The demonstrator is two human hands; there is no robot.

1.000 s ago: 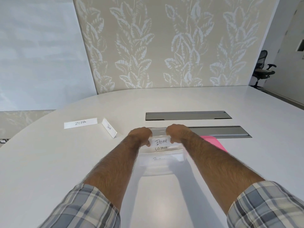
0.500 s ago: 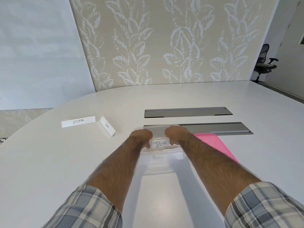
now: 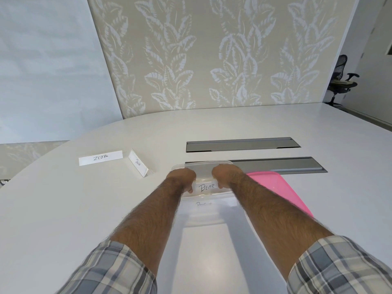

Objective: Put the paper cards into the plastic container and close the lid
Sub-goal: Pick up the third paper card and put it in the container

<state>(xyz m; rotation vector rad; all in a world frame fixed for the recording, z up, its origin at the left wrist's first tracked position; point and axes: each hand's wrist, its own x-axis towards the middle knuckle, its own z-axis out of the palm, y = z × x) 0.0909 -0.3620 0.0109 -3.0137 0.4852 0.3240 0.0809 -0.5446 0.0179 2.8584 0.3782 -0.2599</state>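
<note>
Nearest the camera, two plaid sleeves [image 3: 110,270] give way to bare forearms that reach over the white table [image 3: 63,209] to the clear plastic container [image 3: 203,219], which sits open straight ahead. Through the container's near wall a paper card [image 3: 203,204] with partly legible writing shows inside. Just above the container's open top, the left hand [image 3: 182,177] and right hand [image 3: 223,174] each pinch one end of a card marked BEAR [image 3: 206,187], fingers curled down around its edges. The pink lid [image 3: 275,187] lies flat on the table just right of the container. Left of the container and a little farther off stand a folded card [image 3: 137,165] and, beyond it, a flat card reading ZEBRA [image 3: 100,158]. Behind the container run two grey table slots [image 3: 241,142]. Far beyond it rise a leaf-patterned wall [image 3: 212,49] and an office chair [image 3: 341,81].
</note>
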